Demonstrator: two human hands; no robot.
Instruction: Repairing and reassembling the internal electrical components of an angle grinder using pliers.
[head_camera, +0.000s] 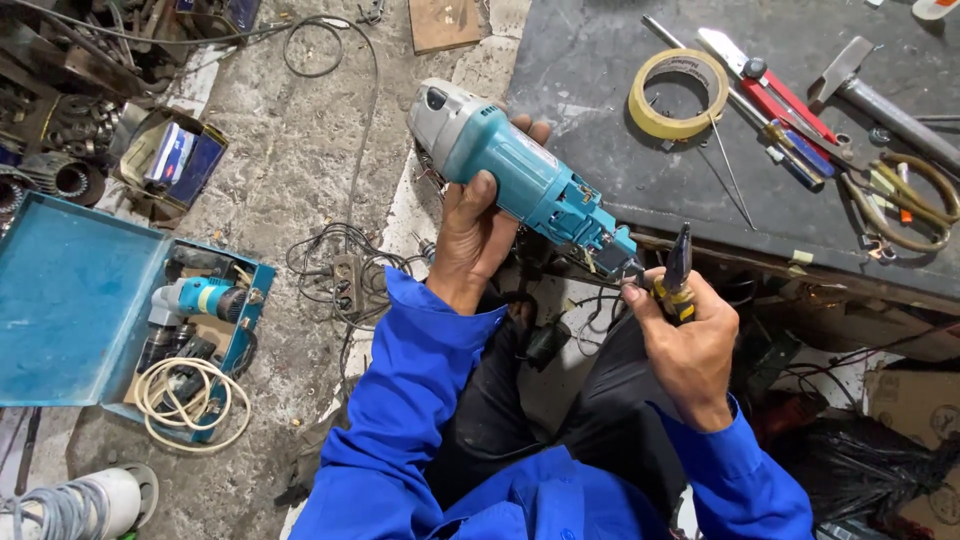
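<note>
My left hand (478, 232) has its fingers clamped around the teal body of a power tool (520, 175), thumb on top, holding it tilted with the grey end up and away from me and the open end, where bare parts and wires show, down toward my right. My right hand (690, 335) has its fingers closed on a pair of pliers (677, 272) with yellow and black grips, the dark nose pointing up just beside the open end of the tool; my fingertips there sit right at the tool's end, though I cannot tell whether they touch a wire. Both arms are in blue sleeves and the tool hangs above my lap, near the edge of the dark bench (600, 70). On the bench lie a roll of yellowish tape (678, 94), a red-handled utility knife (765, 85), a hammer (880, 95) and a coil of tubing (905, 200), all well apart from my hands. To my left on the concrete floor (290, 170) an open blue metal case (70, 300) holds another teal tool (195, 297) and a coiled pale cord (190, 400).
</note>
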